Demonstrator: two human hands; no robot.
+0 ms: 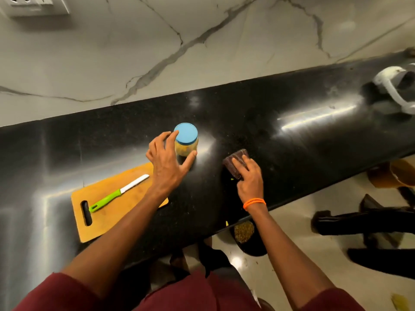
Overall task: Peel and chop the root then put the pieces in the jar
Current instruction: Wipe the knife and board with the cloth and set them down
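A small glass jar (187, 143) with a blue lid stands on the black counter (292, 135); yellow pieces show through its wall. My left hand (167, 160) is spread open around the jar's near side, one fingertip at the lid's edge and the thumb at the jar's base. My right hand (250, 179) presses flat on a dark brown scrub pad (235, 162) on the counter to the jar's right. A wooden chopping board (107, 212) lies to the left with a green-handled knife (116, 194) on it. No root is in view.
A black bin (247, 236) with peel scraps sits on the floor below the counter's edge. A white-handled utensil (395, 88) lies at the far right of the counter. The marble wall runs along the back, with a socket panel (36, 5) at top left.
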